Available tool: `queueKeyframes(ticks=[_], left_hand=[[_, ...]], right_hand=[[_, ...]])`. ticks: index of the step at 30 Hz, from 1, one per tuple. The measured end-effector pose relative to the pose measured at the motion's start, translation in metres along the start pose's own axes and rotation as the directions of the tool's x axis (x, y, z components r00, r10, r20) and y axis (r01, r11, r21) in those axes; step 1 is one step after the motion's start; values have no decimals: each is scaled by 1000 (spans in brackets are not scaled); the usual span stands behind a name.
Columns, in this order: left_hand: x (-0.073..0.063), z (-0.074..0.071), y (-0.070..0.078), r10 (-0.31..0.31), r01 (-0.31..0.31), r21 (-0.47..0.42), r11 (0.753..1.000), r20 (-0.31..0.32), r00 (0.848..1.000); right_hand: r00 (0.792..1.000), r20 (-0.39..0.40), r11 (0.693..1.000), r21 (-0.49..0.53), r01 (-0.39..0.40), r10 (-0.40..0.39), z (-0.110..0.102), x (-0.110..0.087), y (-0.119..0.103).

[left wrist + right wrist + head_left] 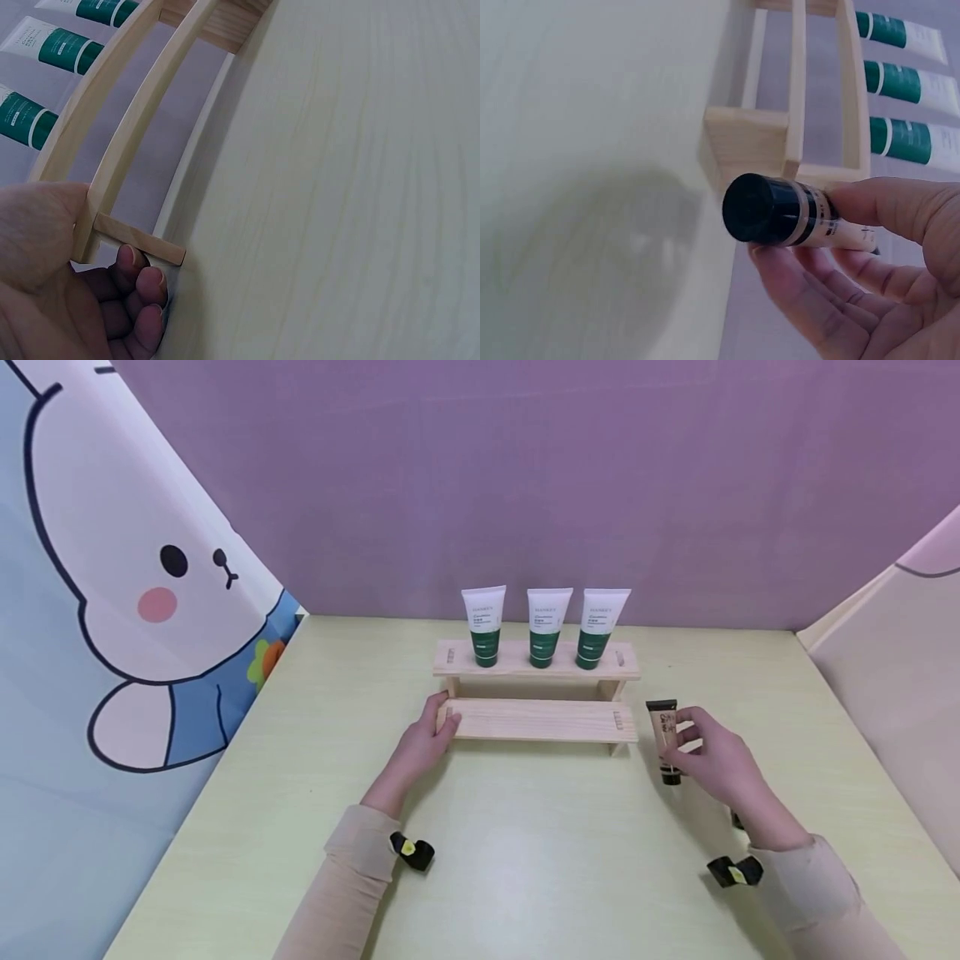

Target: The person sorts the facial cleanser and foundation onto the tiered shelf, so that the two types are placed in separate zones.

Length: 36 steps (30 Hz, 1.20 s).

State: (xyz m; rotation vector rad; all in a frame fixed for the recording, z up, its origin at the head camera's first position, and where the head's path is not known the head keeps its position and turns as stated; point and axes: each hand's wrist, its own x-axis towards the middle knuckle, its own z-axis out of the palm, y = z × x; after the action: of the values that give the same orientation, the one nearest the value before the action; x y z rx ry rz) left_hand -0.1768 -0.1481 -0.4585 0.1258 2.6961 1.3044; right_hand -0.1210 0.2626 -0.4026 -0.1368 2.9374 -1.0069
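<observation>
A small beige tube with a black cap (666,735) is pinched upright, cap down, between the thumb and fingers of my right hand (712,756), just right of a two-step wooden rack (540,720). In the right wrist view the round black cap (754,210) faces the camera. My left hand (427,739) grips the left end of the rack's lower step, thumb on top and fingers curled beneath, as the left wrist view shows. Three white-and-green tubes stand cap down along the upper step: a left one (485,618), a middle one (546,622) and a right one (600,622).
The rack stands on a pale wood-grain table (540,843). Partly hidden behind my right wrist lies a small black object (737,820). A purple cloth (540,485) hangs behind the table, and a cartoon-printed cloth (127,610) is at the left.
</observation>
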Motion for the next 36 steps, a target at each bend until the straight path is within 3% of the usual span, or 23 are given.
queueKeyframes(ticks=[13, 25, 36], left_hand=[[2, -1, -3, 6, -6, 5, 1000, -6, 1000], [2, -1, -1, 18, -18, -2, 1000, -11, 1000], [1, 1, -3, 11, -11, -4, 1000, -11, 1000]], right_hand=[[992, -55, 979, 160, 125, -117, 17, 17, -43], [965, -95, 918, 296, 263, -246, 57, 57, -102], [960, -69, 893, 354, 278, -271, 99, 80, -137]])
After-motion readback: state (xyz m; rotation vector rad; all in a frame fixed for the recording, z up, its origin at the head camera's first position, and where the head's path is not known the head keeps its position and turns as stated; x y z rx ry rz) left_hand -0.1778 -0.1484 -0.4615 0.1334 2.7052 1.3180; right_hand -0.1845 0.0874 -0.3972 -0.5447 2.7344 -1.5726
